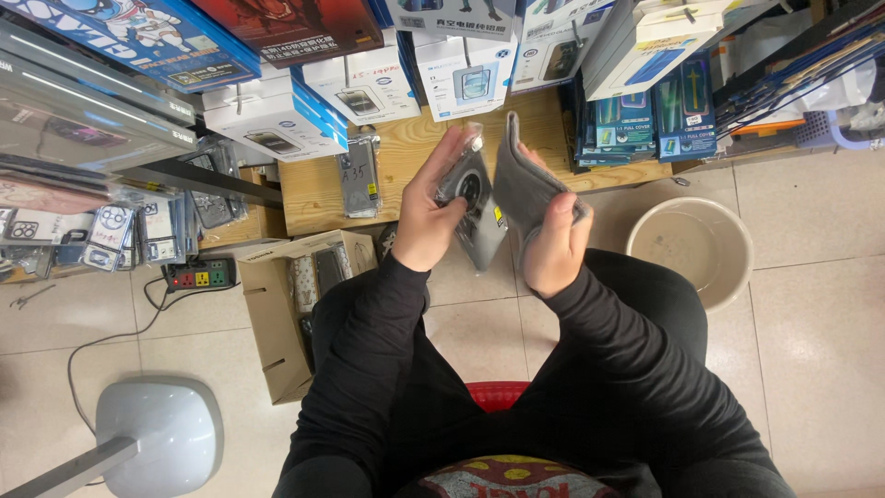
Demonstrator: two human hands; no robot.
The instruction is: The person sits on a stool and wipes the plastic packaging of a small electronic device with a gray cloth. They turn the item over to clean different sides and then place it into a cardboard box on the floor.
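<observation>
Boxed stock crowds the wooden shelf [415,157] at top centre. At mid-frame, my left hand [426,221] clamps a dark phone case in a clear plastic sleeve [475,207] — light, slippery, best pinched by its edges — while my right hand [553,244] grips a soft grey cloth [521,180].

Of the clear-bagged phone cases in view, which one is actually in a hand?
The dark case held up in the left hand, beside the grey cloth in the right hand. The other bagged case lies untouched on the wooden shelf.

Long black sleeves [369,332]; black trousers [673,304]
</observation>
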